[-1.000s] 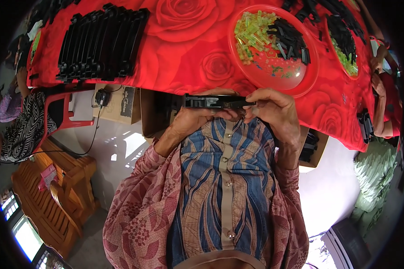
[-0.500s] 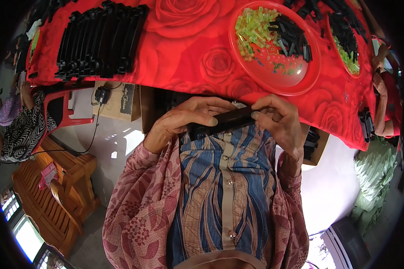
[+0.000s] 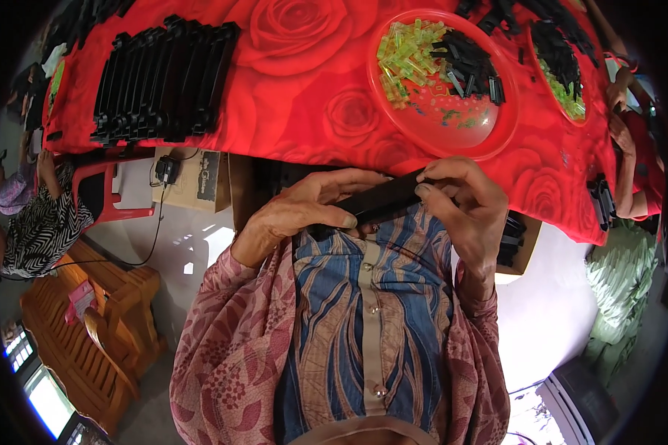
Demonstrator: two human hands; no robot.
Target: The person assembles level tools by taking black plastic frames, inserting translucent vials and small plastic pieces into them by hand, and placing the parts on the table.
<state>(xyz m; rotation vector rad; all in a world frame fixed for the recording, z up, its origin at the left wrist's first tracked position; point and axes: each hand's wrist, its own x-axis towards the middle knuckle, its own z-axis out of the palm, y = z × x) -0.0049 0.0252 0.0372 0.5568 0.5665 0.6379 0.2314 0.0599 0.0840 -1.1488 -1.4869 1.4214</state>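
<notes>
A black bar (image 3: 382, 198) is held aslant between two bare hands, in front of a patterned shirt (image 3: 408, 319). Its lower end is clasped by the left hand (image 3: 297, 204), the thumb laid along the near face; its raised end is pinched between the thumb and fingers of the right hand (image 3: 471, 204). The left fingers behind the bar are partly hidden, so their exact hold cannot be told. Just beyond the fingertips, a red cloth (image 3: 297, 111) is spread. Past the right fingers, yellow-green clips (image 3: 410, 52) and black pieces (image 3: 464, 63) are heaped on a red plate (image 3: 471, 137). Beyond the left fingers, and farther left, more bars (image 3: 163, 81) are lined up side by side. Well left of them, a wooden bench (image 3: 89, 326) is seen.
</notes>
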